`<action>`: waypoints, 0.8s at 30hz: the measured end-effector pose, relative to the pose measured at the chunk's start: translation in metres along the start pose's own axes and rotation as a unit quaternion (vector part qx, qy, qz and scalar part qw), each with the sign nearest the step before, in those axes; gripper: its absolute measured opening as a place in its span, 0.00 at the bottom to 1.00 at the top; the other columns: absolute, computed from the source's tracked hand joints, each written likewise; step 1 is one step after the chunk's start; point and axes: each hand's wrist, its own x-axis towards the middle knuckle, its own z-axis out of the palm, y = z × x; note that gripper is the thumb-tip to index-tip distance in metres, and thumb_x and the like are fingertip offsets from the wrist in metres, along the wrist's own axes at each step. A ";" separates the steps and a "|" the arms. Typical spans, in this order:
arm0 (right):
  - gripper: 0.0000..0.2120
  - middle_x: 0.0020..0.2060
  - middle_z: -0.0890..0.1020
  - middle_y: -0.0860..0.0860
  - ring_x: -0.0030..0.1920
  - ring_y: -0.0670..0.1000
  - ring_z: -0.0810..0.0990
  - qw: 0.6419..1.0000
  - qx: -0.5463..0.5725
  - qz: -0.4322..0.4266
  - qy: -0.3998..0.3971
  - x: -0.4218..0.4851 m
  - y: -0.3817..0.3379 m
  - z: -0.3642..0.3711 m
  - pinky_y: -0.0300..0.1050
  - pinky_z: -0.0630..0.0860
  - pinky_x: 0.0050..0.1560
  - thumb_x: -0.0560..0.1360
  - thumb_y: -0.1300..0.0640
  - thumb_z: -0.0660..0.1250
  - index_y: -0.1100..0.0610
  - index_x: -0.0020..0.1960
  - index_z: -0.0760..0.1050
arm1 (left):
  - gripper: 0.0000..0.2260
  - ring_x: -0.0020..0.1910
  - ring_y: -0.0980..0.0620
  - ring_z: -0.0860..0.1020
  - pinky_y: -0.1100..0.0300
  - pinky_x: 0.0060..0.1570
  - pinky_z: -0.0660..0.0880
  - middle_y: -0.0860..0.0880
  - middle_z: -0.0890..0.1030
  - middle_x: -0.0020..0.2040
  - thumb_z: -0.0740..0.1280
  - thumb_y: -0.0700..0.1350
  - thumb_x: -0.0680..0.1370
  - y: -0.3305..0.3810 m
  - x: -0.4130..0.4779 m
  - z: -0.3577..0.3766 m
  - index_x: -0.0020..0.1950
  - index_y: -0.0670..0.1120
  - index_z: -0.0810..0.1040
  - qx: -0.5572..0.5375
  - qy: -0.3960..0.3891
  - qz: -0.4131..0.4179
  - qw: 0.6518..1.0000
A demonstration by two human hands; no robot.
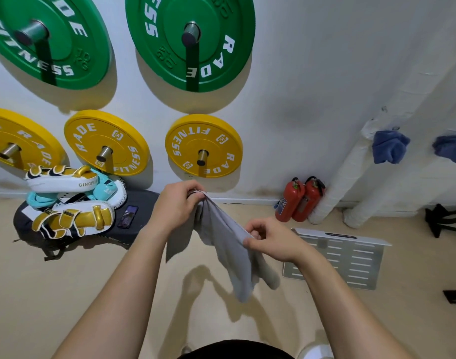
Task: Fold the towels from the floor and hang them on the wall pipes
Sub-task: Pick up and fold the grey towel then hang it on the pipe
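A grey towel (232,252) hangs in the air in front of me, stretched between both hands, its loose end drooping toward the floor. My left hand (176,203) grips its upper corner. My right hand (267,240) pinches the towel's edge lower and to the right. Two white wrapped wall pipes (351,161) run diagonally at the right. A blue towel (388,149) hangs on the nearer pipe, and a second blue towel (451,149) hangs on the farther one.
Green and yellow weight plates (203,146) hang on the wall ahead. Boxing pads (71,200) and a phone (128,216) lie on a dark bag at the left. Two red fire extinguishers (298,200) stand by the pipes. A white slotted metal plate (335,257) lies on the beige floor.
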 end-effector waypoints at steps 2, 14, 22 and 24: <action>0.07 0.28 0.70 0.42 0.30 0.42 0.68 0.998 -0.060 0.018 0.019 0.005 0.013 0.000 0.39 0.66 0.34 0.73 0.61 0.68 0.51 0.38 0.76 | 0.05 0.46 0.53 0.80 0.52 0.48 0.77 0.57 0.84 0.42 0.68 0.48 0.78 -0.003 0.004 -0.004 0.44 0.55 0.81 -0.007 0.004 -0.005 1.000; 0.09 0.32 0.77 0.48 0.34 0.47 0.73 0.972 -0.137 0.114 0.151 0.001 0.085 -0.028 0.43 0.68 0.36 0.77 0.55 0.69 0.50 0.38 0.74 | 0.03 0.48 0.51 0.80 0.51 0.52 0.77 0.51 0.84 0.45 0.70 0.45 0.79 -0.030 0.018 -0.023 0.47 0.50 0.83 0.000 -0.007 -0.034 0.999; 0.12 0.36 0.77 0.51 0.40 0.55 0.74 0.949 -0.155 0.203 0.184 0.000 0.108 -0.028 0.50 0.69 0.40 0.81 0.53 0.61 0.53 0.40 0.69 | 0.03 0.46 0.54 0.80 0.59 0.46 0.71 0.52 0.84 0.44 0.70 0.43 0.79 -0.042 0.024 -0.024 0.47 0.49 0.83 -0.030 0.032 -0.065 0.997; 0.13 0.39 0.78 0.53 0.43 0.57 0.74 0.938 -0.153 0.224 0.218 0.000 0.107 -0.026 0.51 0.68 0.41 0.82 0.51 0.58 0.56 0.42 0.70 | 0.03 0.46 0.53 0.80 0.59 0.46 0.72 0.52 0.84 0.44 0.70 0.43 0.78 -0.044 0.024 -0.023 0.47 0.49 0.84 -0.039 0.031 -0.076 0.996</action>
